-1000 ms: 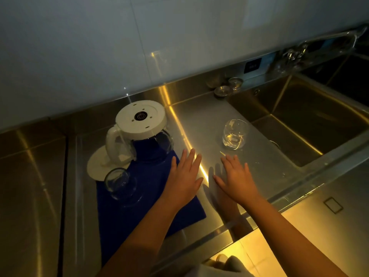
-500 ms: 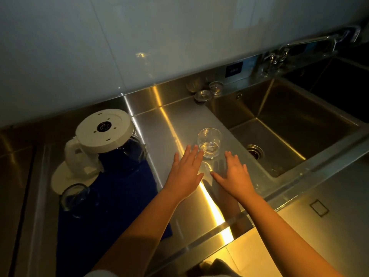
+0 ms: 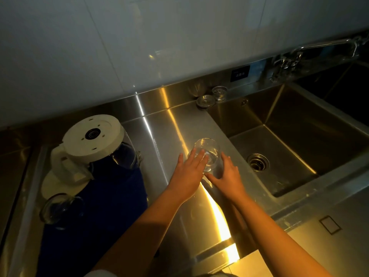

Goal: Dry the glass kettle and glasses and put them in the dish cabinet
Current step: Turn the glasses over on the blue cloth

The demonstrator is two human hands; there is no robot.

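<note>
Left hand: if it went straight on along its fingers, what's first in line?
The clear glass standing on the steel counter. Fingertips of the left hand overlap its near side in this view; whether they touch it is unclear.

Bare steel surface (image 3: 159, 132) lies open between the upturned kettle (image 3: 95, 140) on its blue cloth (image 3: 115, 196), left, and the sink basin (image 3: 299, 116), right. One glass (image 3: 208, 147) stands in that gap, left hand (image 3: 187, 176) and right hand (image 3: 227, 178) close on either side. Two strainers (image 3: 205, 100) sit by the back wall.
</note>
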